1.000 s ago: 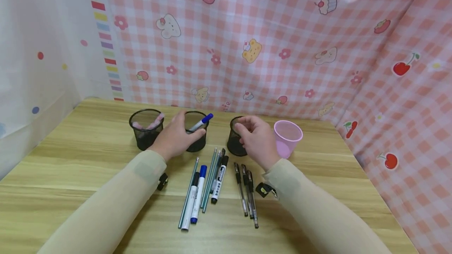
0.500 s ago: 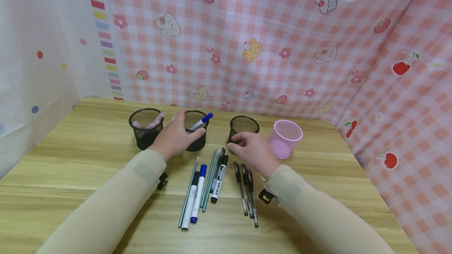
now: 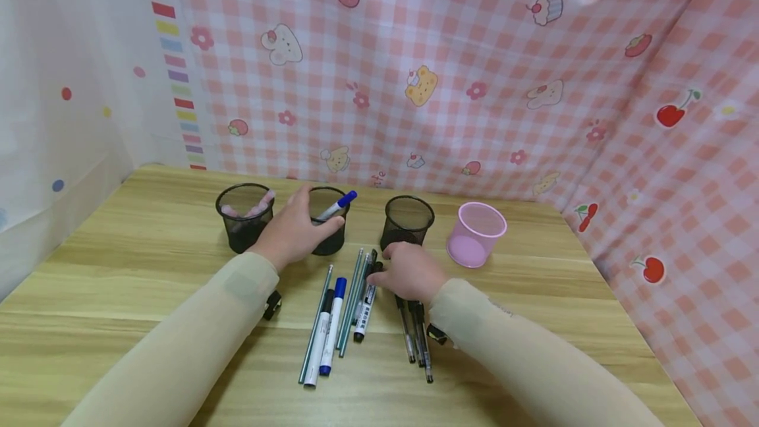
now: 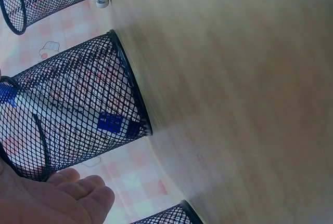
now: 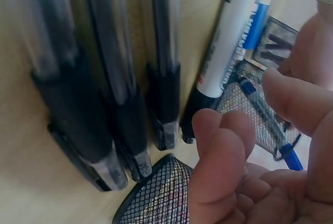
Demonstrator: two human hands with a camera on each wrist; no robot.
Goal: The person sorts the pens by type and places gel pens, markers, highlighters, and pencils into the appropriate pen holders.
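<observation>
My left hand [image 3: 293, 232] grips the rim of a black mesh pen holder [image 3: 333, 242], thumb in front and fingers at the left side. A blue-capped marker [image 3: 338, 206] leans inside that holder. My right hand [image 3: 412, 272] hovers low over the pens, its thumb and index finger apart with nothing between them. Under its fingertips lies a black-capped whiteboard marker [image 3: 363, 321], close to them in the right wrist view. Just below the palm are several black gel pens [image 3: 416, 338], their capped ends partly hidden in the head view.
Left of my right hand lie green pencils [image 3: 313, 341], a black-capped white marker [image 3: 318, 348] and a blue-capped marker [image 3: 333, 328]. Another black mesh holder [image 3: 244, 236] with pink fluffy sticks, a black mesh holder [image 3: 409, 213] and a pink mesh holder [image 3: 474, 242] stand along the back.
My right hand has come down from the rim of the third holder toward me and slightly left, onto the pens, its thumb and index finger spreading. My left hand has stayed in place.
</observation>
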